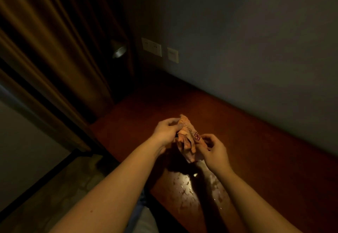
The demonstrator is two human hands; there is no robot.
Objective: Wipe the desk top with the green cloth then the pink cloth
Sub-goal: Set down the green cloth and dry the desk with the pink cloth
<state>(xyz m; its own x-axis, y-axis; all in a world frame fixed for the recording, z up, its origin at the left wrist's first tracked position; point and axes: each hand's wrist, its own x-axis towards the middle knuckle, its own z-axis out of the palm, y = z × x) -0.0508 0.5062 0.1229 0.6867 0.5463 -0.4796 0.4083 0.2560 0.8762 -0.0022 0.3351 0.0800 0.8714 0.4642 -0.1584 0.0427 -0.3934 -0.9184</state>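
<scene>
A bunched pink cloth (186, 137) with a dark red embroidered mark hangs in the air above the reddish-brown desk top (256, 159). My left hand (167, 130) grips its upper left side with curled fingers. On the right, my right hand (214, 150) pinches the cloth's edge near the mark. Wet streaks and droplets (184, 187) shine on the desk below my hands. No green cloth is in view.
A grey wall (237, 50) runs along the desk's far side, with white socket plates (151, 47). Brown curtains (45, 50) hang at the left, beside a dim lamp (118, 50) in the corner. The floor (54, 187) lies left of the desk's front edge.
</scene>
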